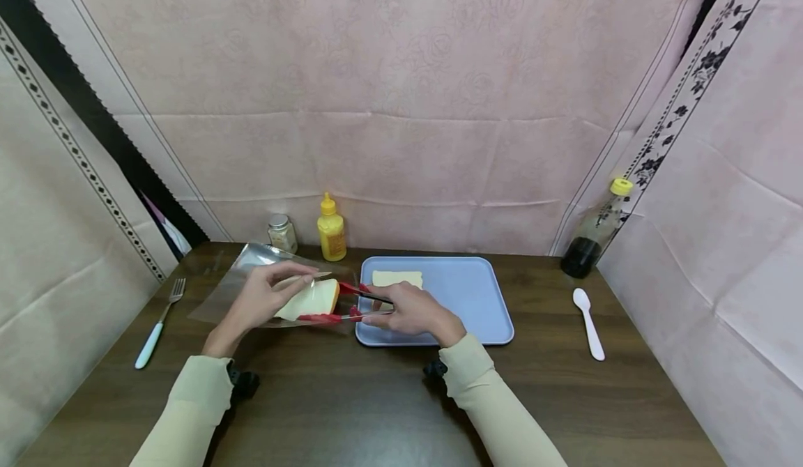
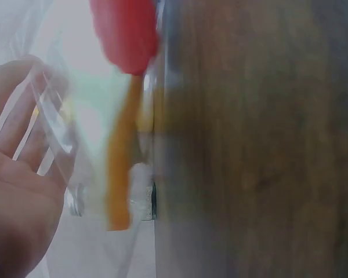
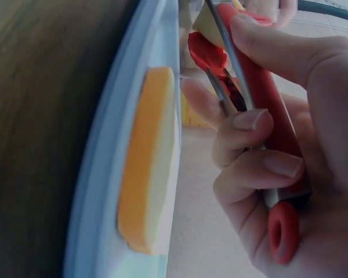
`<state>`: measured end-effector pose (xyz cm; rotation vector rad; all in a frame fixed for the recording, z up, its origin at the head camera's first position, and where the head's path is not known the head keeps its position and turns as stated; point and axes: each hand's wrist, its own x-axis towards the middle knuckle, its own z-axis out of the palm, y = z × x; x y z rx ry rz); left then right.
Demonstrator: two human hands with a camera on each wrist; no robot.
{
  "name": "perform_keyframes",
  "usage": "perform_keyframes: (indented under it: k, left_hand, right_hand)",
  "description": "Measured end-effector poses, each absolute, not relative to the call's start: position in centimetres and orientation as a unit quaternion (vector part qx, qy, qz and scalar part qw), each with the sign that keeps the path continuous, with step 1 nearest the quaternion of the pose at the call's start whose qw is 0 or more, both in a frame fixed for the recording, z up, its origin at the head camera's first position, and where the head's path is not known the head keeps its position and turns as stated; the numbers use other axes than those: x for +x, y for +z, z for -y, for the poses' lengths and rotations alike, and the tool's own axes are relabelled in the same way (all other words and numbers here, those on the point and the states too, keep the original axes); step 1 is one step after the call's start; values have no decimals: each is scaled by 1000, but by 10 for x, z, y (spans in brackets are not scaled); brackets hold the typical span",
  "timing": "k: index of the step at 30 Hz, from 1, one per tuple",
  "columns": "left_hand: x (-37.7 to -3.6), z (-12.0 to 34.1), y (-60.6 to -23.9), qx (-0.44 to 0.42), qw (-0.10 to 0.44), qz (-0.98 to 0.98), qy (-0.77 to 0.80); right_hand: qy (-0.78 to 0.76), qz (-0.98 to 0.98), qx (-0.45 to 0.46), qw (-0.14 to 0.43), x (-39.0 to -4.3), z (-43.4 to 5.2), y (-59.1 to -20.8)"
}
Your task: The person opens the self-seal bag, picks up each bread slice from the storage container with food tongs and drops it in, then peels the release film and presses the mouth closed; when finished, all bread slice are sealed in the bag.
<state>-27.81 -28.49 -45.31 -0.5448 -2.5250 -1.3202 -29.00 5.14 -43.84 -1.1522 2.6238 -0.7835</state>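
Note:
My left hand (image 1: 270, 293) holds a clear plastic bag (image 1: 222, 296) near its mouth, left of the blue tray. Inside the bag is a slice of bread (image 1: 310, 301) with an orange-brown crust. In my right hand (image 1: 408, 308) are tongs (image 3: 272, 110) with red handles; their red tips sit on either side of the slice. Fingers curl round the handles in the right wrist view. Another bread slice (image 3: 142, 168) lies on the tray (image 1: 467, 300), partly behind the right hand in the head view. The left wrist view is blurred.
Behind the bag stand a lidded shaker jar (image 1: 283, 234) and a yellow squeeze bottle (image 1: 331, 230). A fork (image 1: 157, 327) lies at left. At right are a white spoon (image 1: 590, 324) and a yellow-capped bottle of dark liquid (image 1: 583, 247). Pale cloth surrounds the wooden table (image 1: 351, 404).

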Motion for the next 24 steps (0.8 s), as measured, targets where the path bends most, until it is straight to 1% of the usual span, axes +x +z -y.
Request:
perform_keyframes:
  k: [6, 17, 24]
  left_hand:
    - [-278, 290, -454, -168, 113, 870, -450]
    - [-279, 284, -456, -159, 102, 881, -434]
    - [-279, 278, -454, -152, 90, 878, -445]
  right_hand:
    - [-238, -890, -382, 73, -289, -44, -439]
    - [-287, -876, -380, 84, -287, -38, -440]
    - [-296, -883, -355, 84, -285, -27, -442]
